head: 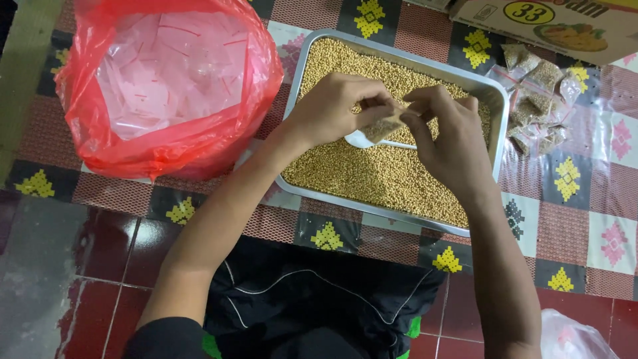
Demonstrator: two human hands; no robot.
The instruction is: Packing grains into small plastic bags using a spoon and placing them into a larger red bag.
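I pinch a small clear packet (384, 126) of seeds between my left hand (332, 110) and right hand (446, 139), both grips clamped on it. I hold it over the metal tray (500, 119) of seeds so spills fall back. Finished packets (539, 100) lie at the far right, the red bag (166, 86) of empties on the left.

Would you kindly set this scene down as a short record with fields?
Setting: patterned mat on a tiled floor
Left hand: pinches one end of a small seed-filled packet
Right hand: pinches the packet's other end
Tray: metal, filled with yellowish seeds, under both hands
Spoon: white, lying on the seeds below the packet
Red bag: left of the tray, holds empty clear packets
Filled packets: piled right of the tray
Box: cardboard, top right
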